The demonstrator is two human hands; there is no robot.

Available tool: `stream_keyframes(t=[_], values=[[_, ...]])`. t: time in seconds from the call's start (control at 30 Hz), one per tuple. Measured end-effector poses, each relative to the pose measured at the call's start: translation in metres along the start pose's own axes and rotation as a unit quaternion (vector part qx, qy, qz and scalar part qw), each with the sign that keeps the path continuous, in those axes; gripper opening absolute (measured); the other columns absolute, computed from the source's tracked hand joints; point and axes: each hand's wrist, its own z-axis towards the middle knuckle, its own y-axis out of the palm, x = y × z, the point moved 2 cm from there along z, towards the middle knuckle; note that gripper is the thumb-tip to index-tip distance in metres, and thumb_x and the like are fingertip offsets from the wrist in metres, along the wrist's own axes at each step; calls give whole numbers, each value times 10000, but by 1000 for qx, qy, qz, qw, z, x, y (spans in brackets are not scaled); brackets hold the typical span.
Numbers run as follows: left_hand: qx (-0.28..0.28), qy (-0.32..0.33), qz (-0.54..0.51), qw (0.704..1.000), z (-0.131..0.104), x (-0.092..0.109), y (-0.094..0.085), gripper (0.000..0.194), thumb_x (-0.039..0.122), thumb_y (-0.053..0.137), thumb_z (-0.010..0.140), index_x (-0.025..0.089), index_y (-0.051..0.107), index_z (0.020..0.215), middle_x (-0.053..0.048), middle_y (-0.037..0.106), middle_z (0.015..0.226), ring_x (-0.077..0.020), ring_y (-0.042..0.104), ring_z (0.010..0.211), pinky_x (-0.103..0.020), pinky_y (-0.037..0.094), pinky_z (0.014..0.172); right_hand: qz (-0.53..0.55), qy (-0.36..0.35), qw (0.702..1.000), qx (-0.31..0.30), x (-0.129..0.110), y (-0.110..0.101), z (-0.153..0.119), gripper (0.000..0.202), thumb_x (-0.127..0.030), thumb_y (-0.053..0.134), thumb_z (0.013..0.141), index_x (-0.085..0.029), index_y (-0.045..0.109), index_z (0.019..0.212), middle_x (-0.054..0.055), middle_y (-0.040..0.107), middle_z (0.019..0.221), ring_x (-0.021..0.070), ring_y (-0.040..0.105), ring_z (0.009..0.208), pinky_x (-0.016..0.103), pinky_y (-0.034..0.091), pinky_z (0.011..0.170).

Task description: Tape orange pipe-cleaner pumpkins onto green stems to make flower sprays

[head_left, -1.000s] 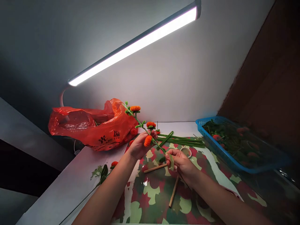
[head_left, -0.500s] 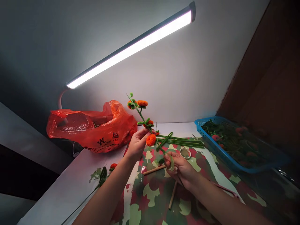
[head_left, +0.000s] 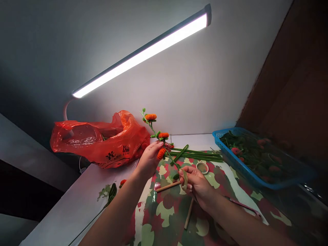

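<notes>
A green stem made of pipe cleaner carries several orange fuzzy pumpkins and green leaves; together they form a pumpkin branch (head_left: pixel 172 160) that slants up to the left. My left hand (head_left: pixel 150 158) pinches it midway, between an upper orange pumpkin (head_left: pixel 163 135) and a lower one (head_left: pixel 161 153). My right hand (head_left: pixel 195 182) grips the stem's lower end, fingers closed, together with a pale green strip of tape (head_left: pixel 185 180) that hangs in a loop. Behind the hands, a ring-shaped tape roll (head_left: pixel 202 167) lies on the camouflage-patterned mat (head_left: pixel 164 213).
A bundle of green pipe cleaners (head_left: pixel 202 156) lies at the back. Two wooden sticks (head_left: pixel 168 187) are under the hands. An orange plastic bag (head_left: pixel 102 147) stands left, a blue basket (head_left: pixel 256 177) of greenery right. A lit lamp (head_left: pixel 143 54) spans above.
The branch has turned about its stem, so the pumpkins face differently, and its tip has dropped slightly. Both hands keep hold in nearly the same places.
</notes>
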Motion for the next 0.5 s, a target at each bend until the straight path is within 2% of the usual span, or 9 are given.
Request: stream_keyframes(t=[0.13,0.27,0.37,0.5], values=[[32,-55,-115,991,-7,-6,9,130,210,574,753,119,641,689,-35,623,702,-115,588,635,-223,495,633,-24,-24,999,37,-3,1,-1,315,-310,777,587,-153,504,608,-67,482,441,3,269,353,154,177,359],[16,-69,-198,978,-11,-8,16,169,155,521,783,114,598,639,-16,569,654,-87,547,581,-238,499,647,-37,-31,998,41,-2,2,-1,317,-322,776,586,-153,509,611,-73,468,443,4,272,357,158,176,357],[13,-68,-215,974,-11,-9,17,163,132,512,788,117,590,646,-8,553,633,-72,515,549,-237,492,635,-39,-32,998,42,-1,3,-1,323,-330,777,580,-154,507,606,-82,444,418,5,266,351,160,176,356],[15,-62,-200,978,-10,-8,14,124,149,543,783,124,603,677,-12,594,677,-65,521,540,-222,476,628,-28,-24,998,43,-2,4,-2,320,-311,779,568,-150,505,611,-54,522,469,2,272,357,159,176,357]])
